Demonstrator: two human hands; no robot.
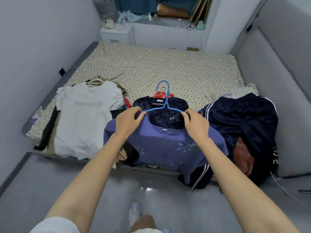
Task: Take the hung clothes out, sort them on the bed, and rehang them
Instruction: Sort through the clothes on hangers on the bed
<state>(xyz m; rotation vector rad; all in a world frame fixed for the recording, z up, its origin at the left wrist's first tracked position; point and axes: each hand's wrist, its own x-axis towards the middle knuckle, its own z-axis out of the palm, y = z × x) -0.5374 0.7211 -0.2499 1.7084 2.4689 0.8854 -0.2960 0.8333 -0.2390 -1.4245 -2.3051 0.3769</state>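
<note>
Floor: a grey floor (50,182) is seen nearest, with a foot in a pale slipper (135,209) on it.
Cable: a thin white cable (282,187) is trailed over the floor at the right.
Purple top: the purple top (168,148) is held up over the near edge of the bed (168,68), between two piles, with its hem hung past the edge.
Left hand: the left hand (127,121) is curled round the top's left shoulder, and cloth is pinched by the fingertips.
Right hand: the right hand (196,125) is closed on the right shoulder in the same way.
Hanger: a blue hanger (165,98) is set in the neckline; its arm ends are hidden under the gripped shoulders and its hook is pointed away.
Velvet top: a dark velvet top (161,105) is laid flat just behind the neckline.
Red garment: a red garment (160,94) is partly covered by the velvet top.
T-shirt: a white T-shirt (84,115) is spread on a stack at the left.
Tracksuit: a dark striped tracksuit heap (242,118) is piled at the right, touched by the purple sleeve.
Nightstand: a white nightstand (116,34) is placed beyond the bed's far left corner.
</note>
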